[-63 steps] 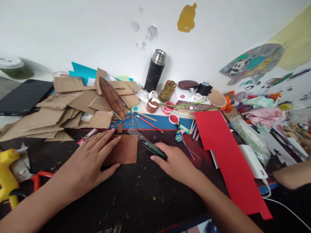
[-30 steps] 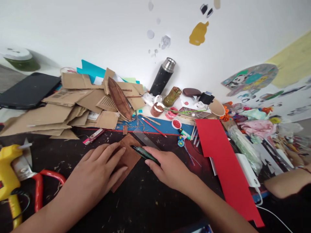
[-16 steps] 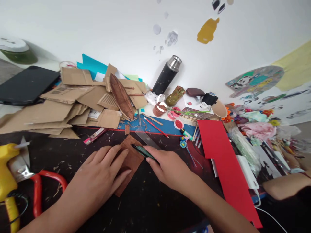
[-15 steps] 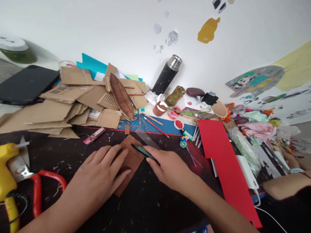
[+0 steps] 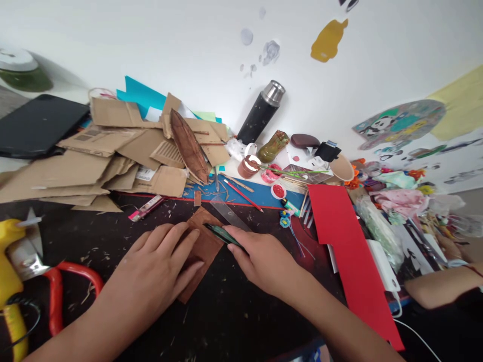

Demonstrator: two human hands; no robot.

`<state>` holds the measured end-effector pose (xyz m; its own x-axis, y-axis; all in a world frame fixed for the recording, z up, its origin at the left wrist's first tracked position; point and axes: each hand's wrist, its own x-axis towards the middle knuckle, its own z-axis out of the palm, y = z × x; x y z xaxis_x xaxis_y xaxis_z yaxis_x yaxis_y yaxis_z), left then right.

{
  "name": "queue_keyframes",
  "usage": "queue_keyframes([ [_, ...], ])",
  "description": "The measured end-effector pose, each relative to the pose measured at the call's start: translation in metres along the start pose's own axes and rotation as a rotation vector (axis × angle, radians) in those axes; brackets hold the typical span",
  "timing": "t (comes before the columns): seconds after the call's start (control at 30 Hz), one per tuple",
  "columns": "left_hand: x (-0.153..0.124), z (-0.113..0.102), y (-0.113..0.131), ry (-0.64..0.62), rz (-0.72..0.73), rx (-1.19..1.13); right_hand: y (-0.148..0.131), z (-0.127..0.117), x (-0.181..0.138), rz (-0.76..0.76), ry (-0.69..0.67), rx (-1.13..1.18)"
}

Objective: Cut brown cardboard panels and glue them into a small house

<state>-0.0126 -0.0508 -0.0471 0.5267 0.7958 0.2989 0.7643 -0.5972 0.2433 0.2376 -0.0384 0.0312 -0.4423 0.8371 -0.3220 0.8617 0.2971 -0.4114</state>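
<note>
A brown-painted rectangular piece, perhaps cardboard (image 5: 206, 246), lies at a slant on the dark table. My left hand (image 5: 158, 264) rests on its left part, fingers spread out and pressing it down. In my right hand (image 5: 260, 256) is a dark green craft knife (image 5: 222, 234), gripped between thumb and fingers. The knife's tip touches the piece near its upper edge; the blade itself is too small to make out. A clear ruler (image 5: 230, 213) lies just behind the knife, and a small brown scrap (image 5: 197, 198) sits beyond the piece's top corner.
Cardboard pieces (image 5: 75, 173) are heaped at the back left. Red-handled scissors (image 5: 55, 296) and a yellow glue gun (image 5: 11, 256) lie at left. A red sheet (image 5: 347, 251) covers the right side. Behind stand a paint jar (image 5: 248, 168) and black flask (image 5: 260, 113). Another person's arm (image 5: 441, 286) shows at right.
The view has shifted slightly. Both hands, the knife and the brown piece keep nearly the same places relative to each other.
</note>
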Motion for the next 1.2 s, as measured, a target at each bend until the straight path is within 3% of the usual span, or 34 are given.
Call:
queue_keyframes([
  [0.43,0.000,0.000,-0.001,0.014,0.021,0.028,-0.001,0.002,0.001,0.024,-0.013,-0.009],
  [1.2,-0.001,0.002,0.002,-0.019,0.009,0.059,-0.029,-0.006,0.008,0.114,-0.147,-0.354],
])
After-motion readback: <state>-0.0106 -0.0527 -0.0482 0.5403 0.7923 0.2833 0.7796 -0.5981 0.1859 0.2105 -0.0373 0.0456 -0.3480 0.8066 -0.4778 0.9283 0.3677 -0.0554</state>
